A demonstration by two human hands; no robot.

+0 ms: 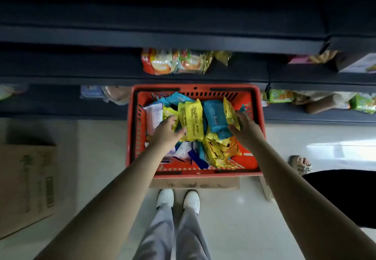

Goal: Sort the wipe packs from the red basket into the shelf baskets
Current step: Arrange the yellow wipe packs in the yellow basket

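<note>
Both hands are inside the red basket (130, 137), which stands on the floor against the dark shelves (183, 41).

1. The left hand (165, 130) grips a yellow wipe pack (192, 121). The fingers curl over the pack's left long edge, with the thumb under its near corner. The pack's long axis runs away from the person, toward the shelves. Most of the pack lies to the right of the fingers and beyond them.
2. The right hand (245, 126) pinches a second yellow pack (228, 111) at its near end. This pack stands on edge, tilted, just left of the fingers.
3. Loose blue packs (213, 117) lie between the two held packs.

Each hand is nearest its own pack. The destination shelf baskets cannot be made out.
</note>
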